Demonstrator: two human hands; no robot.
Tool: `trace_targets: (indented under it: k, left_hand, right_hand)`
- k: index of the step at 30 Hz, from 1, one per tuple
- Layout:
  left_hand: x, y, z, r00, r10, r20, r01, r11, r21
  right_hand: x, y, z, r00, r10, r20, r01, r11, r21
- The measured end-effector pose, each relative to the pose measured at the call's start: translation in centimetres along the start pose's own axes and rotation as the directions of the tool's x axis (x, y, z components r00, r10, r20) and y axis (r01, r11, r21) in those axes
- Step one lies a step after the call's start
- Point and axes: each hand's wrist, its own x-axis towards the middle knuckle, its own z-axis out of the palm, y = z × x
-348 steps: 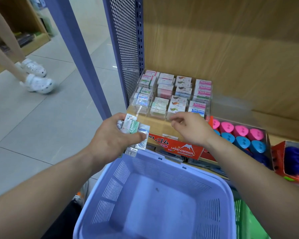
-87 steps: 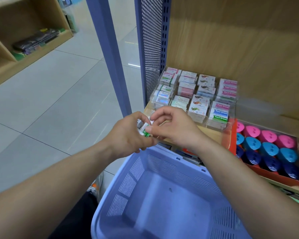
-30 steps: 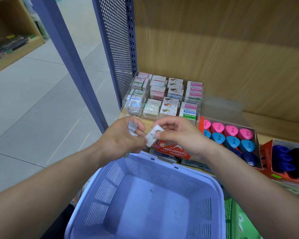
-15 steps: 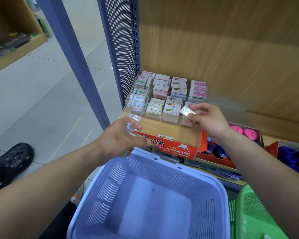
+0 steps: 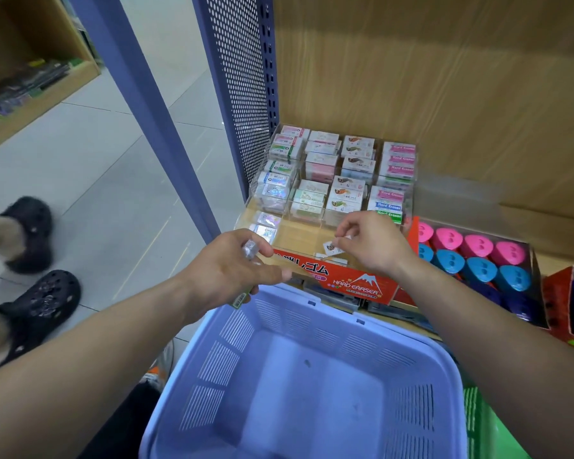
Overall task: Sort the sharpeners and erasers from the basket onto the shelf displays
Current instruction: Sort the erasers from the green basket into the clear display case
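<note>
My right grip (image 5: pixel 371 243) pinches one eraser (image 5: pixel 332 248) over the front row of the display (image 5: pixel 299 235), near the front edge of the shelf (image 5: pixel 540 256), my left grip (image 5: pixel 227 273) curls round spares (image 5: pixel 250 250), and a slack pinch could drop it into the basket (image 5: pixel 378 329).

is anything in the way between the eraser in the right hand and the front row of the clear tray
Nothing visible does. The right hand pinches the eraser just above the open front row of the clear tray. The left hand, gripping more erasers, is off to the left, outside that path.
</note>
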Motion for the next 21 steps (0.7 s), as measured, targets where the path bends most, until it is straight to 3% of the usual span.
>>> trace_targets:
  k: [4, 8, 10, 15, 19, 21]
  left_hand:
    - [0.2, -0.6, -0.3, 1.000, 0.010, 0.012, -0.010, 1.000, -0.019]
    - [0.5, -1.0, -0.5, 0.999, 0.006, 0.036, -0.004, 0.999, -0.044]
    - [0.4, -1.0, -0.5, 0.997, 0.008, 0.071, -0.004, 0.998, -0.059]
    - [0.6, -1.3, -0.4, 0.995, 0.040, 0.087, -0.034, 0.997, -0.065]
    - [0.5, -0.7, -0.2, 0.996, 0.070, 0.060, -0.060, 0.986, -0.158]
    - [0.4, 0.0, 0.1, 0.996, 0.080, 0.031, -0.072, 0.976, -0.204]
  right_hand:
    - [0.5, -0.3, 0.9, 0.998, 0.018, -0.059, -0.022, 0.997, -0.068]
    - [0.6, -0.2, 1.0, 0.997, -0.021, 0.069, 0.041, 0.951, -0.307]
    - [0.5, -0.1, 0.8, 0.993, -0.029, 0.112, 0.064, 0.946, -0.318]
    - [0.1, -0.5, -0.3, 0.979, -0.030, 0.200, 0.061, 0.986, -0.156]
    - [-2.0, -2.1, -1.5, 0.997, -0.077, 0.014, 0.078, 0.996, -0.045]
    - [-3.8, -3.8, -1.8, 0.994, -0.102, -0.046, 0.107, 0.987, 0.120]
